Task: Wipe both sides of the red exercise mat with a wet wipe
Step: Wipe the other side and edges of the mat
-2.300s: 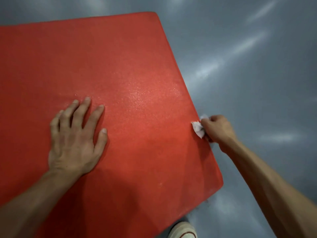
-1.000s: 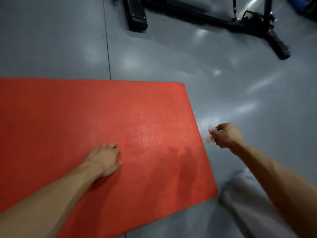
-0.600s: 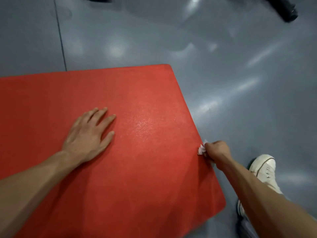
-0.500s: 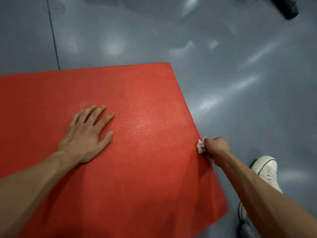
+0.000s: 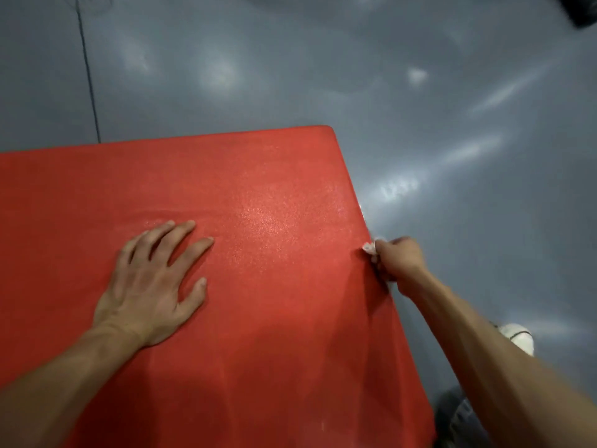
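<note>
Under me is a glossy grey floor [image 5: 420, 92], streaked with pale light reflections, with 1 thin dark seam [image 5: 88, 76] running across it at the far left. The red mat [image 5: 274, 318] lies flat on it, and my white shoe [image 5: 520, 337] stands just beside the mat's right edge.

Red exercise mat [image 5: 258, 195] cut off by the left and bottom edges. Wet wipe [image 5: 369, 247] mostly buried in the curled fingers of the right hand [image 5: 399, 261], only a white scrap showing at the mat's right edge. White shoe [image 5: 518, 337] half hidden behind the right forearm. Dark object [image 5: 581, 11] cropped at the top right corner, too blurred to identify.
</note>
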The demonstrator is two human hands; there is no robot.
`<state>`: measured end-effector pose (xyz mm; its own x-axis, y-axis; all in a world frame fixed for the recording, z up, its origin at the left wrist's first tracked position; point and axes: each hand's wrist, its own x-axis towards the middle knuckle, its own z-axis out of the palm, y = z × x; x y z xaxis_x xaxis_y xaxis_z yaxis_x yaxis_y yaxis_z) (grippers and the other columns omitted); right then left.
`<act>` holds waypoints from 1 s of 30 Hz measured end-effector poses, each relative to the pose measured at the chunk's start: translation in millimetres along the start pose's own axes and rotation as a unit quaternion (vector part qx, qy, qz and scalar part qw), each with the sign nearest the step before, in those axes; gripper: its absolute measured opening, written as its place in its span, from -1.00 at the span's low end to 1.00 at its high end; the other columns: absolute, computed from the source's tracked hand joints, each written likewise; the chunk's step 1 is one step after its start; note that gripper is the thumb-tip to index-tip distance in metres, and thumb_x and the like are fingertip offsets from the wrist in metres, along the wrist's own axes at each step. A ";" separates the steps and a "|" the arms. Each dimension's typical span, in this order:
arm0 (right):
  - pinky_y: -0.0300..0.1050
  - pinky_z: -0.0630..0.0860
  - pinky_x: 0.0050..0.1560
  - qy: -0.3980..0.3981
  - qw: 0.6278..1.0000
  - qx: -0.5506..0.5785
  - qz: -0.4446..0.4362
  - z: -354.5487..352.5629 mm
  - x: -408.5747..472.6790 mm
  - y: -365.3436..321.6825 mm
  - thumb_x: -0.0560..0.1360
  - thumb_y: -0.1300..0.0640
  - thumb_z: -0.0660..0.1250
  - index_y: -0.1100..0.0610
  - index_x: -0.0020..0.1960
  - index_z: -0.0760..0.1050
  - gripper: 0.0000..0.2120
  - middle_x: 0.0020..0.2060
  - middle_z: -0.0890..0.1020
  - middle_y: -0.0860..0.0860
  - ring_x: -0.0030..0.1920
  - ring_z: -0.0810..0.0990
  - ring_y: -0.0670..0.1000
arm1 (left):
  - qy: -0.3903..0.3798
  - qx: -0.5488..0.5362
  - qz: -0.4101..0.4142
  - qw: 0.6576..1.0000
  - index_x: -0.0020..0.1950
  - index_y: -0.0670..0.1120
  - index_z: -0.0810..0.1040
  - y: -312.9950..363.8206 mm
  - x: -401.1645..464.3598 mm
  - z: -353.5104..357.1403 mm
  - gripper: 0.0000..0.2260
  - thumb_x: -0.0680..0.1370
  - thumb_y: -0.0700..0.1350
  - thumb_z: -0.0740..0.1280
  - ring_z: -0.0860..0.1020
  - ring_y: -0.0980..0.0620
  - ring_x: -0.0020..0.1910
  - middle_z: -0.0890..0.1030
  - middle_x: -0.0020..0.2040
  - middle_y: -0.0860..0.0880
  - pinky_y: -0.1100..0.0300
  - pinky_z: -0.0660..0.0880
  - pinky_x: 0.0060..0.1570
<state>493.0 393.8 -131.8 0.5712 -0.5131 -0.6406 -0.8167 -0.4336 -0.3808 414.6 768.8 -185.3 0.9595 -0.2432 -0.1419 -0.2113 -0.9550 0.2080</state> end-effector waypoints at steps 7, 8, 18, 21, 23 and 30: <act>-0.10 0.52 -0.43 0.035 0.995 -0.031 -0.084 37.9 78.5 -131.5 0.44 0.22 0.33 0.21 -0.23 0.55 -0.91 -0.47 0.61 0.11 -0.34 0.64 0.16 | 0.012 0.001 -0.001 1.000 0.50 0.06 0.48 -3.2 4.6 2.5 -0.41 0.51 0.22 0.14 0.31 -0.21 0.51 0.38 0.55 -0.10 -0.21 0.21 0.43; -0.12 0.52 -0.44 0.028 0.994 -0.040 -0.093 39.4 81.4 -149.5 0.45 0.25 0.31 0.19 -0.25 0.54 -0.89 -0.55 0.58 0.07 -0.39 0.61 0.12 | 0.016 0.000 0.003 1.000 0.50 0.06 0.48 -1.8 3.2 3.6 -0.41 0.50 0.21 0.15 0.32 -0.21 0.51 0.38 0.54 -0.10 -0.21 0.21 0.43; -0.05 0.41 -0.37 0.014 0.998 -0.026 -0.053 22.8 93.8 -122.5 0.25 0.07 0.31 0.23 -0.34 0.53 -0.79 -0.45 0.53 0.18 -0.49 0.48 0.11 | 0.019 -0.013 0.008 1.000 0.49 0.07 0.49 -4.8 5.6 3.5 -0.43 0.50 0.19 0.19 0.34 -0.18 0.52 0.39 0.54 -0.08 -0.20 0.22 0.47; 0.02 0.55 -0.22 0.066 0.993 -0.021 -0.098 45.1 107.2 -168.0 0.41 0.04 0.37 0.27 -0.10 0.63 -0.72 -0.22 0.63 0.20 -0.18 0.67 0.20 | 0.026 -0.016 0.010 0.999 0.49 0.08 0.49 -6.3 5.3 4.5 -0.43 0.49 0.18 0.20 0.34 -0.17 0.52 0.39 0.55 -0.07 -0.20 0.22 0.48; -0.01 0.56 -0.02 0.088 0.986 -0.032 -0.141 58.4 110.5 -196.8 0.55 0.04 0.35 0.28 0.11 0.61 -0.69 0.00 0.67 0.19 0.08 0.66 0.21 | 0.033 -0.016 0.012 0.999 0.48 0.08 0.50 -6.3 5.7 4.8 -0.44 0.49 0.18 0.21 0.35 -0.17 0.51 0.40 0.54 -0.07 -0.17 0.21 0.48; -0.18 0.49 0.02 0.086 0.954 -0.114 -0.262 65.5 100.6 -217.2 0.54 0.05 0.43 0.21 0.11 0.65 -0.74 0.06 0.70 0.11 0.14 0.65 0.12 | 0.023 -0.015 0.012 1.000 0.49 0.10 0.49 -9.4 5.2 6.0 -0.44 0.49 0.18 0.22 0.34 -0.16 0.52 0.39 0.55 -0.07 -0.19 0.23 0.48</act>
<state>722.4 484.9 -157.2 0.9177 -0.2869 -0.2749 -0.3866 -0.8045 -0.4510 420.4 775.5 -193.7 0.9621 -0.2565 -0.0922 -0.2286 -0.9434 0.2402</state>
